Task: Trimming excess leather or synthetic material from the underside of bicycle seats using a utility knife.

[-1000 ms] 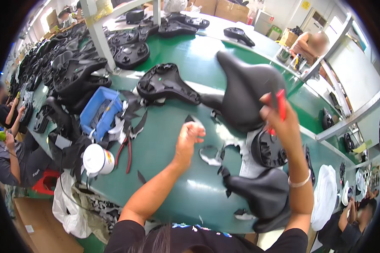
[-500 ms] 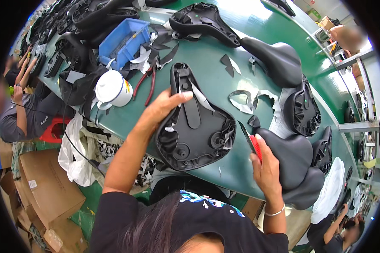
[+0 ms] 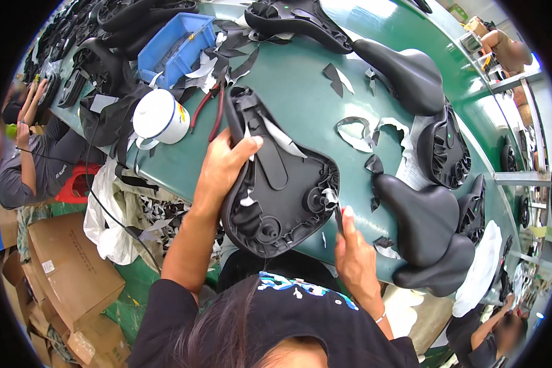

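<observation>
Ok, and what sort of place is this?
Probably a bicycle-saddle workshop or factory. The left hand holds an upturned black saddle, more saddles lie on the green worktable among cut scraps, and a co-worker is nearby at the left.

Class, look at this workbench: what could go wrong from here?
1. The knife in the right hand is close to the rim of the upturned saddle; a slip might nick its cover.
2. Only the left hand holds the saddle, near its narrow end, so the wide end could twist.
3. The white mug stands near the table edge and might get knocked.
</observation>
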Tool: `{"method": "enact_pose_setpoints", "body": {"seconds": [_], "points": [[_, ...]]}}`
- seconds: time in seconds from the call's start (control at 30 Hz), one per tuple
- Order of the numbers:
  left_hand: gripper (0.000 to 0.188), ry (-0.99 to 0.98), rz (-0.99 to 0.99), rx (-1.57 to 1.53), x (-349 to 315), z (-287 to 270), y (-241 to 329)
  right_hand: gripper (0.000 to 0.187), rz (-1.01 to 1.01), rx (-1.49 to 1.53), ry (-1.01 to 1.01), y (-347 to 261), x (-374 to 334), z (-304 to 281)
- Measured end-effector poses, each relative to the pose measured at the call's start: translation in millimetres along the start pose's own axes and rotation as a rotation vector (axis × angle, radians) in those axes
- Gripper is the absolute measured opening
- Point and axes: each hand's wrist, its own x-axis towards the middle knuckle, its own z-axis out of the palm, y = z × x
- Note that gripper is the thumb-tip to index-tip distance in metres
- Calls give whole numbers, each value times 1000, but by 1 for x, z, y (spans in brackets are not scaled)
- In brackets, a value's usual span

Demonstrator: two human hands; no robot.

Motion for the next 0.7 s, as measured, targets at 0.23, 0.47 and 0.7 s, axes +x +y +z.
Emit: {"method": "enact_pose_setpoints", "body": {"seconds": [0.23, 0.47, 0.7], "points": [[25, 188, 114, -138, -46, 1, -19, 56, 139, 503, 322, 2, 21, -9], [52, 431, 239, -154, -64, 4, -47, 47, 366, 928, 121, 5, 108, -28], [38, -147, 918, 1061, -27, 55, 7, 48, 119, 905, 49, -16, 112, -35]]}}
